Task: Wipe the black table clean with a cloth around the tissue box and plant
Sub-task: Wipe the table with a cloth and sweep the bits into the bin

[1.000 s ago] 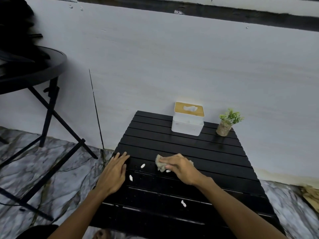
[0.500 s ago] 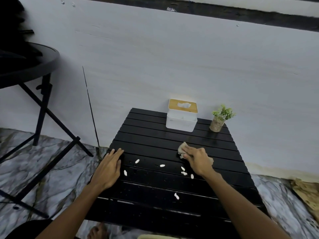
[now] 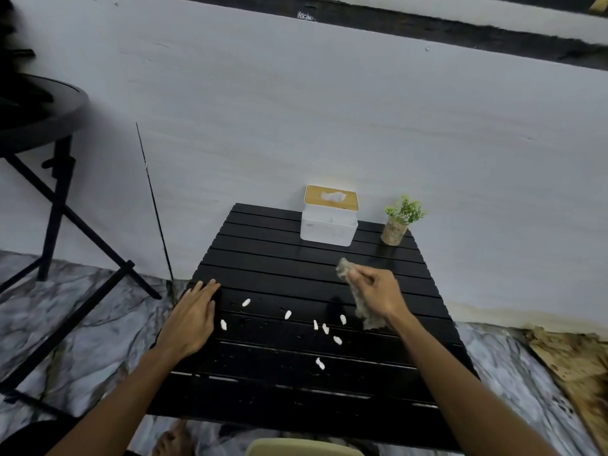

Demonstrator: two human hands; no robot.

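A black slatted table [image 3: 263,264] stands against the wall. At its far edge sit a white tissue box [image 3: 329,223] with a wooden lid and, to its right, a small potted plant [image 3: 398,222]. My right hand [image 3: 378,292] grips a crumpled beige cloth [image 3: 360,304] over the right middle of the table, in front of the plant; the cloth hangs below the fingers. My left hand [image 3: 194,315] lies flat on the table's left edge, fingers apart. Several small white scraps [image 3: 324,329] lie scattered between the hands.
A black folding table [image 3: 39,116] on crossed legs stands to the left. The floor [image 3: 82,324] is grey marble. A brown torn sheet [image 3: 572,360] lies on the floor at the right. A pale rounded edge [image 3: 302,447] shows at the bottom.
My right hand has carried the cloth from the table's left middle to the right and farther back, leaving white scraps behind. My left hand has stayed on the left edge.
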